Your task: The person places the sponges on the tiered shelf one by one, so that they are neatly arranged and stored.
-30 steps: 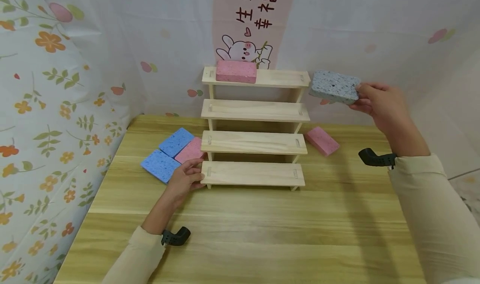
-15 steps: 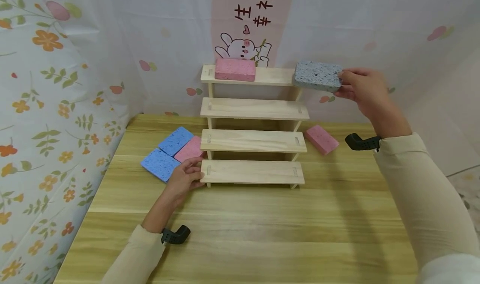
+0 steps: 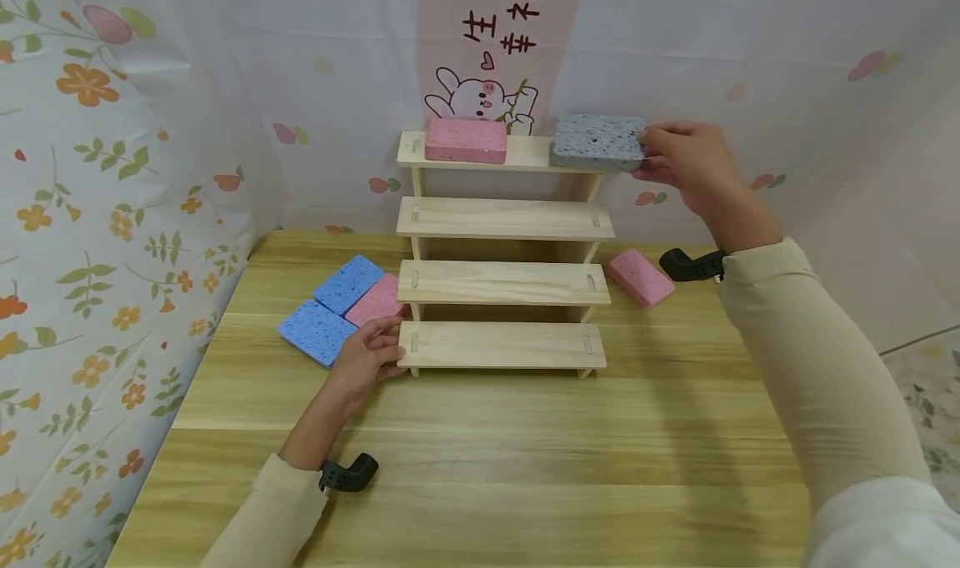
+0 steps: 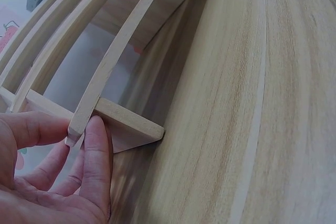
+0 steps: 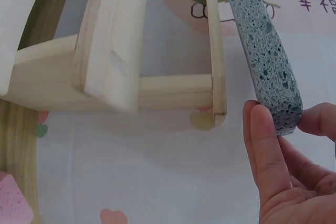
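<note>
A four-step wooden display shelf (image 3: pixel 502 282) stands on the table against the back cloth. My left hand (image 3: pixel 363 360) pinches the left end of its lowest step; in the left wrist view the thumb and fingertips (image 4: pixel 96 135) lie on either face of that board. Up at the right end of the top step, my right hand (image 3: pixel 693 160) holds a grey-blue sponge (image 3: pixel 597 142) by its right end, between thumb and fingers. The right wrist view shows a narrow gap between this sponge (image 5: pixel 268 56) and the top board. A pink sponge (image 3: pixel 466 141) lies on the top step's left part.
Two blue sponges (image 3: pixel 318 332) and a pink sponge (image 3: pixel 377 300) lie together left of the shelf. Another pink sponge (image 3: pixel 641 278) lies at its right side. Behind hangs a printed white cloth (image 3: pixel 330 68) with a rabbit drawing. Wooden tabletop (image 3: pixel 480 460) spreads in front.
My right hand has carried the grey-blue sponge leftward, from beside the shelf to over the right end of the top step. The left hand keeps its grip on the lowest step.
</note>
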Demonstrator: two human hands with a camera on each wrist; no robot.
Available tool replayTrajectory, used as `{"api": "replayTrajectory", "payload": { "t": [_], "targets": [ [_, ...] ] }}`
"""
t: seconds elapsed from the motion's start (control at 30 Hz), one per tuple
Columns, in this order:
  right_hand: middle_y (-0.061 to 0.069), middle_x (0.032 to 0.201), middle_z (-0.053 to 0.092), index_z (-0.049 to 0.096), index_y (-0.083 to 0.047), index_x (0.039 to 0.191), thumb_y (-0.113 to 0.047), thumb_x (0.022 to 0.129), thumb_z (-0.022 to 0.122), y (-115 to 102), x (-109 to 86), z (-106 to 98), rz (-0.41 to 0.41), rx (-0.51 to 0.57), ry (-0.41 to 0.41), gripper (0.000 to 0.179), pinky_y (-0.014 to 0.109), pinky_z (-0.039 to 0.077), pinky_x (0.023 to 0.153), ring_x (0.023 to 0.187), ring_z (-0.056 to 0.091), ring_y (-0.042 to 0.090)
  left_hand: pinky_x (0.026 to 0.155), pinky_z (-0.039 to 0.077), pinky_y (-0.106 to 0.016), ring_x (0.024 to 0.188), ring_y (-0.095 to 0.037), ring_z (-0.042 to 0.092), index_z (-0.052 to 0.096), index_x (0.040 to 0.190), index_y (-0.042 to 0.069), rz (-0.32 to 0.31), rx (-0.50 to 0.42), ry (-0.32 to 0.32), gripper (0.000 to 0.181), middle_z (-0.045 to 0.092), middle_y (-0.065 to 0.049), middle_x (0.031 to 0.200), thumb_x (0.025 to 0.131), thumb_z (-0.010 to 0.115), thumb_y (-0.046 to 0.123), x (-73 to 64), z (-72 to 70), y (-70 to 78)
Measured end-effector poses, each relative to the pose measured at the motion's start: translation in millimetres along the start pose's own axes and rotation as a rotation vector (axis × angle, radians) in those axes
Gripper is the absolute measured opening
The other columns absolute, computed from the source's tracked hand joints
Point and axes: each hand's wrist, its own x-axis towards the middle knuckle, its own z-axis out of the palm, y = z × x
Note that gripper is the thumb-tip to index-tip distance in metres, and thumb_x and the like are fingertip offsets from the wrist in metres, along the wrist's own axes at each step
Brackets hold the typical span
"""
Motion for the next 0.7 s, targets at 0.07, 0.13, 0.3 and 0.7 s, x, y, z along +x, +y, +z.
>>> {"api": "replayTrajectory", "payload": {
  "t": [0.07, 0.13, 0.3, 0.7],
  "targets": [
    [0.007, 0.103, 0.059, 0.057, 0.0, 0.122, -0.018, 0.088, 0.072, 0, 1.9, 4, -0.006, 0.004, -0.006, 0.041, 0.024, 0.058, 0.063, 0.072, 0.068, 0.015, 0.073, 0.057, -0.026, 0.086, -0.014, 0.062, 0.04, 0.145, 0.004, 0.001, 0.0, -0.001, 0.055, 0.057, -0.012, 0.108, 0.092, 0.056, -0.003, -0.4, 0.2, 0.1],
    [0.008, 0.102, 0.06, 0.056, 0.001, 0.123, -0.018, 0.089, 0.071, 0, 3.9, 7, -0.006, 0.002, -0.014, 0.042, 0.024, 0.058, 0.062, 0.072, 0.068, 0.015, 0.073, 0.057, -0.027, 0.086, -0.014, 0.062, 0.04, 0.145, 0.003, 0.001, 0.002, 0.0, 0.056, 0.058, -0.012, 0.108, 0.092, 0.056, -0.004, -1.0, 0.3, 0.2],
    [0.007, 0.103, 0.058, 0.055, 0.0, 0.125, -0.019, 0.09, 0.069, 1, 8.1, 16, 0.003, -0.034, -0.017, 0.042, 0.023, 0.057, 0.062, 0.073, 0.066, 0.014, 0.071, 0.057, -0.026, 0.086, -0.014, 0.061, 0.04, 0.145, 0.002, -0.001, 0.006, 0.006, 0.055, 0.057, -0.011, 0.107, 0.092, 0.056, -0.005, -1.8, 0.3, -0.2],
    [0.006, 0.101, 0.059, 0.051, 0.0, 0.137, -0.022, 0.093, 0.066, -4, 16.0, 29, 0.027, -0.119, -0.018, 0.051, 0.022, 0.057, 0.066, 0.076, 0.066, 0.013, 0.072, 0.057, -0.026, 0.086, -0.014, 0.061, 0.04, 0.145, 0.004, 0.002, 0.0, 0.006, 0.056, 0.057, -0.01, 0.106, 0.092, 0.056, -0.004, -0.4, 0.5, 0.3]
  ]
}}
